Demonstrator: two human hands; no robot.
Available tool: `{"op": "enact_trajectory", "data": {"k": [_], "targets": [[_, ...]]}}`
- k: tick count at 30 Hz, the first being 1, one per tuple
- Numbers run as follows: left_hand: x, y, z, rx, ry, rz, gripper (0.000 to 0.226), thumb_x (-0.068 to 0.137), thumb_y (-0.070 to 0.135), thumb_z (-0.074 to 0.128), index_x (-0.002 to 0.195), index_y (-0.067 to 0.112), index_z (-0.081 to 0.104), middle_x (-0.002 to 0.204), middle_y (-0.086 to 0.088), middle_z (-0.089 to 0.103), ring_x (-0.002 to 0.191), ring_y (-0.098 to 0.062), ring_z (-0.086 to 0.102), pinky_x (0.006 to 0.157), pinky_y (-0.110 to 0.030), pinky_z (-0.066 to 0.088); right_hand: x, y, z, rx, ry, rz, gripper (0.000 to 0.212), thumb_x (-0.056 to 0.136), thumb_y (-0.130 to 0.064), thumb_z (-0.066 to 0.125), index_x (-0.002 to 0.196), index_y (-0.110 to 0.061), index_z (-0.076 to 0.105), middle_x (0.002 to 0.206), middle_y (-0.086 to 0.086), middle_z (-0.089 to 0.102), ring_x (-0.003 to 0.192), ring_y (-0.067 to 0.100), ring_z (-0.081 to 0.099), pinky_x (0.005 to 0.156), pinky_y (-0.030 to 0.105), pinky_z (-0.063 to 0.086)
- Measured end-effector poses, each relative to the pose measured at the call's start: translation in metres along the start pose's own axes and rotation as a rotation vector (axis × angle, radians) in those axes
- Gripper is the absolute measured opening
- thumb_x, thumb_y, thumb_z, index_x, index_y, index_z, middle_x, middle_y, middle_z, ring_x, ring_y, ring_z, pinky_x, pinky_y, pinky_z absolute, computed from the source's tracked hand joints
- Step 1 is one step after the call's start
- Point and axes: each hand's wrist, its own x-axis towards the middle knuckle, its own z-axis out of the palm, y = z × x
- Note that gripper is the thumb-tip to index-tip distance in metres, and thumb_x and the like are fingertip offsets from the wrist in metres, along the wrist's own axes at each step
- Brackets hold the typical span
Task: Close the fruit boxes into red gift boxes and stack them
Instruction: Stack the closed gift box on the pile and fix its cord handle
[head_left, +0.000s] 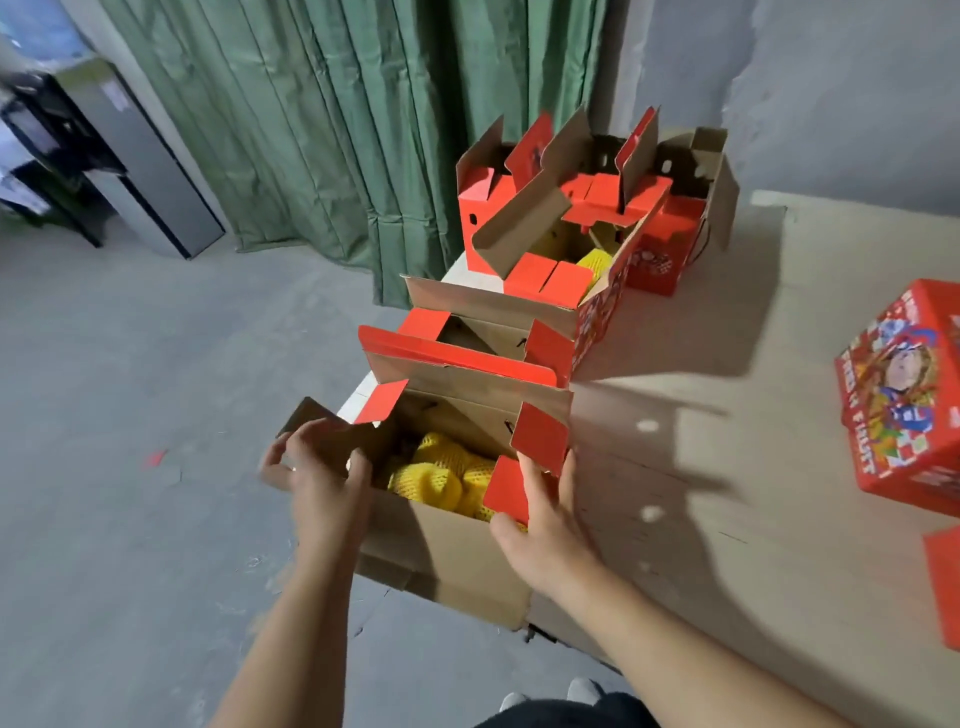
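Nearest open gift box (447, 540) sits at the desk (727, 441) edge, yellow netted fruit (441, 473) inside. Left hand (317, 467) grips its left flap (332, 431); right hand (540, 509) lies flat, fingers straight, against the right red flap (530, 462).

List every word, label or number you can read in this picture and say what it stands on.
"FRUIT": probably, in white letters down the front edge of the closed red gift box at right; blurred, so not certain.
Other white lettering on that box's top: too blurred to read.
Printed sides of the open red boxes farther back: pattern only, nothing legible.
Elsewhere: none.
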Motion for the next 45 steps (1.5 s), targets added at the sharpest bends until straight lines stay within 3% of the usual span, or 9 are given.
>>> {"op": "enact_trajectory", "data": {"k": [4, 7, 9, 12, 16, 27, 31, 37, 45], "targets": [[0.002, -0.016, 0.002, -0.185, 0.125, -0.112, 0.071, 0.085, 0.018, 0.079, 0.130, 0.052, 0.034, 0.145, 0.012, 0.038, 0.085, 0.007, 0.071, 0.087, -0.029, 0.053, -0.002, 0.000, 0.005, 0.029, 0.090, -0.001, 0.102, 0.095, -0.060, 0.056, 0.151, -0.054, -0.029, 0.171, -0.002, -0.017, 0.144, 0.029, 0.042, 0.099, 0.033, 0.047], [0.010, -0.030, -0.001, -0.077, -0.149, 0.012, 0.072, 0.089, 0.023, 0.079, 0.142, 0.054, 0.042, 0.134, 0.035, 0.055, 0.120, -0.009, 0.064, 0.101, -0.040, 0.051, -0.003, 0.008, 0.008, -0.006, 0.176, -0.052, 0.109, 0.095, -0.060, 0.059, 0.153, -0.045, -0.032, 0.171, -0.002, -0.003, 0.135, 0.024, 0.051, 0.096, 0.032, 0.054], [0.015, -0.033, 0.001, 0.237, -0.327, 0.187, 0.063, 0.091, 0.028, 0.076, 0.147, 0.044, 0.051, 0.148, 0.023, 0.048, 0.138, -0.027, 0.045, 0.114, -0.048, 0.041, -0.002, 0.007, 0.011, -0.026, 0.161, -0.026, 0.098, 0.098, -0.060, 0.052, 0.157, -0.042, -0.024, 0.170, -0.003, -0.007, 0.135, 0.026, 0.052, 0.094, 0.032, 0.055], [0.021, -0.025, 0.006, 0.425, -0.439, 0.076, 0.069, 0.092, 0.035, 0.070, 0.151, 0.055, 0.041, 0.170, -0.004, 0.014, 0.148, -0.040, 0.022, 0.120, -0.055, 0.029, 0.000, 0.001, 0.020, -0.036, 0.147, 0.019, 0.086, 0.102, -0.051, 0.048, 0.161, -0.036, -0.013, 0.170, -0.001, -0.018, 0.143, 0.033, 0.043, 0.097, 0.033, 0.050], [0.019, -0.019, 0.001, 0.439, -0.465, 0.097, 0.071, 0.084, 0.046, 0.070, 0.146, 0.057, 0.039, 0.137, 0.001, 0.049, 0.114, -0.024, 0.062, 0.090, -0.038, 0.053, -0.003, -0.002, 0.023, -0.009, 0.184, -0.003, 0.087, 0.102, -0.040, 0.055, 0.163, -0.031, -0.007, 0.170, 0.000, -0.017, 0.144, 0.033, 0.042, 0.098, 0.033, 0.050], [-0.113, 0.021, 0.020, 0.173, -0.615, 0.073, 0.075, 0.082, 0.078, 0.054, 0.150, 0.051, 0.040, 0.132, 0.001, 0.042, 0.123, -0.017, 0.051, 0.108, -0.041, 0.049, -0.083, 0.082, -0.056, 0.123, 0.216, 0.050, 0.103, 0.096, -0.017, 0.060, 0.159, -0.048, -0.015, 0.169, -0.021, -0.011, 0.157, 0.011, 0.006, 0.115, 0.027, 0.030], [-0.177, 0.052, 0.039, 0.120, -0.704, 0.179, 0.074, 0.081, 0.090, 0.046, 0.144, 0.052, 0.046, 0.121, 0.005, 0.045, 0.110, 0.006, 0.048, 0.097, -0.032, 0.050, -0.155, 0.132, -0.103, 0.174, 0.277, 0.143, 0.106, 0.092, -0.018, 0.061, 0.152, -0.061, -0.015, 0.168, -0.025, 0.000, 0.152, 0.013, 0.026, 0.115, 0.037, 0.041], [-0.306, 0.104, 0.079, 0.016, -0.822, 0.277, 0.056, 0.087, 0.083, 0.036, 0.134, 0.056, 0.051, 0.120, 0.005, 0.049, 0.107, 0.031, 0.034, 0.088, -0.027, 0.041, -0.283, 0.215, -0.173, 0.231, 0.403, 0.197, 0.105, 0.094, -0.024, 0.061, 0.146, -0.070, -0.017, 0.161, -0.036, 0.003, 0.143, 0.005, 0.033, 0.106, 0.029, 0.041], [-0.492, 0.164, 0.129, -0.044, -0.896, 0.378, 0.030, 0.098, 0.051, 0.056, 0.128, 0.054, 0.056, 0.112, 0.005, 0.044, 0.092, 0.026, 0.047, 0.076, -0.012, 0.038, -0.433, 0.329, -0.252, 0.331, 0.503, 0.277, 0.100, 0.095, -0.033, 0.059, 0.144, -0.073, -0.019, 0.160, -0.039, -0.001, 0.131, 0.008, 0.048, 0.086, 0.025, 0.048]]}}
